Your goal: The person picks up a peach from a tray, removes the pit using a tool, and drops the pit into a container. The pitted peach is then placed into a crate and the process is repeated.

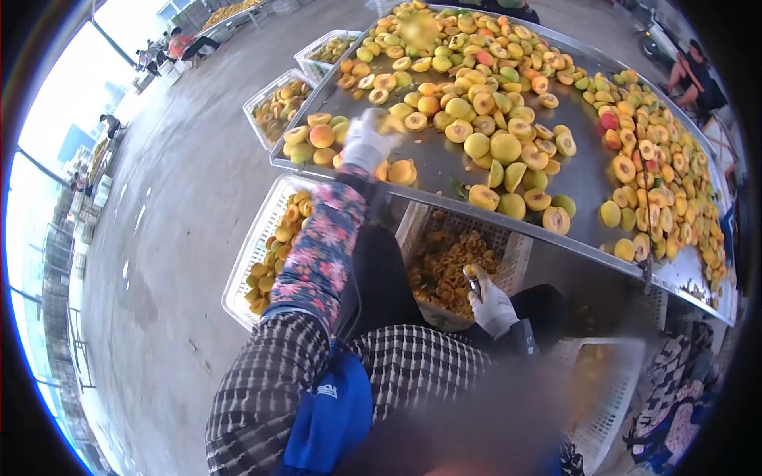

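My left hand (369, 141), in a white glove, reaches over the near left edge of the metal table (357, 103). A blurred yellow peach half (390, 124) is at its closed fingertips, moving with the hand. Whole-looking and halved peaches (321, 136) lie beside it. My right hand (494, 309), also gloved, is lower, above a crate (514, 262) of small brown-orange scraps (448, 266). It is closed around a short metal pitting tool (475, 282), whose tip has a yellowish bit on it. The fingers partly hide the tool.
A white crate (232, 289) of peach pieces stands on the floor at my left. Two more crates (258, 119) stand along the table's left side. Another white crate (627, 389) is at lower right. Peach halves (651, 170) cover the table's right side. Other people (698, 79) sit farther off.
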Demonstrator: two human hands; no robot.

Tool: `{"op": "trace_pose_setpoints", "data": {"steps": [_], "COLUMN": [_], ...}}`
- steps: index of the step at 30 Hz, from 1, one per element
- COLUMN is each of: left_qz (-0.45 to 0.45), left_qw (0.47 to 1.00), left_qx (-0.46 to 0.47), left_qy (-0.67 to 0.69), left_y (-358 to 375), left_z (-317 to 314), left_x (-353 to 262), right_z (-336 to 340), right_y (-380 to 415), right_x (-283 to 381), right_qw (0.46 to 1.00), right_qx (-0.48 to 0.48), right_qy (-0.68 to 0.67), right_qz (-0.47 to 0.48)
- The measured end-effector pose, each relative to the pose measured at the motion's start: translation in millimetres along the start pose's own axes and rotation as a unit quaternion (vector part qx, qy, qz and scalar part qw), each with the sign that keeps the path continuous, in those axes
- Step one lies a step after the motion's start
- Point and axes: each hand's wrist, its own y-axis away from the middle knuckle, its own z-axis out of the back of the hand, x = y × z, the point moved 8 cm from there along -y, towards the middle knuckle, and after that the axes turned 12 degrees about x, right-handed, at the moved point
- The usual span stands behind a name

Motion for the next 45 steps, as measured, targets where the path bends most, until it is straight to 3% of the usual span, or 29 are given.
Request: {"op": "trace_pose_setpoints", "data": {"steps": [2,4,8,11,14,15,16,17,18,20,24,28,30,31,32,34,35,38,39,42,45], "left_qz": [0.039,0.123,0.104,-0.007,-0.105,-0.210,-0.210,-0.226,-0.333,-0.387,-0.276,-0.187,-0.124,-0.069,0.004,0.133,0.122,0.110,0.138,0.094,0.080], "left_qw": [0.997,0.948,0.929,0.970,0.975,0.967,0.957,0.945,0.907,0.849,0.870,0.892,0.926,0.898,0.771,0.635,0.583,0.558,0.586,0.543,0.615], "left_qx": [0.038,0.202,0.197,0.084,0.166,0.130,0.191,0.226,0.235,0.324,0.374,0.370,0.337,0.380,0.379,0.336,0.354,0.330,0.323,0.298,0.275], "left_qy": [-0.059,-0.214,-0.296,-0.229,-0.103,-0.069,-0.060,-0.066,-0.109,-0.156,-0.163,-0.181,-0.118,0.209,0.511,0.683,0.721,0.753,0.730,0.780,0.734], "left_y": [1,11,25,14,11,14,23,24,31,44,34,24,18,3,-11,43,56,82,94,111,120], "left_z": [29,24,23,9,-56,-83,-84,-111,-129,-161,-169,-160,-153,-197,-240,-137,-118,-97,-85,-77,-84], "left_x": [37,65,47,3,-54,-72,-119,-134,-160,-172,-172,-147,-128,-85,-43,-114,-125,-134,-144,-155,-160], "right_z": [-1,-6,-8,-3,-13,-16,-16,-12,-11,-7,-5,0,3,6,12,15,22,64,78,106,117], "right_y": [-4,-9,-14,-10,-16,-17,-17,-16,-11,-8,-4,-2,0,-3,1,-2,-3,10,18,26,28], "right_x": [-1,-6,-13,-11,-26,-27,-25,-20,-14,-10,-9,-10,-6,-4,-1,-9,-5,44,67,109,140], "right_qw": [1.000,1.000,1.000,1.000,0.995,0.988,0.977,0.990,0.997,0.999,0.997,0.998,0.994,0.993,0.995,0.994,0.987,0.961,0.954,0.950,0.924], "right_qx": [0.002,0.000,0.005,-0.005,-0.059,-0.083,-0.102,-0.066,-0.028,-0.031,-0.046,-0.059,-0.100,-0.101,-0.089,-0.089,-0.108,-0.192,-0.202,-0.227,-0.299], "right_qy": [0.004,0.011,0.019,-0.004,-0.023,-0.028,-0.028,-0.027,-0.033,0.011,0.038,0.020,0.003,-0.021,-0.027,-0.068,-0.115,-0.130,-0.124,-0.055,0.079], "right_qz": [0.007,0.028,0.007,-0.019,0.072,0.126,0.184,0.125,0.062,0.026,0.049,-0.005,0.054,0.062,0.022,-0.005,0.027,0.148,0.185,0.209,0.225]}}
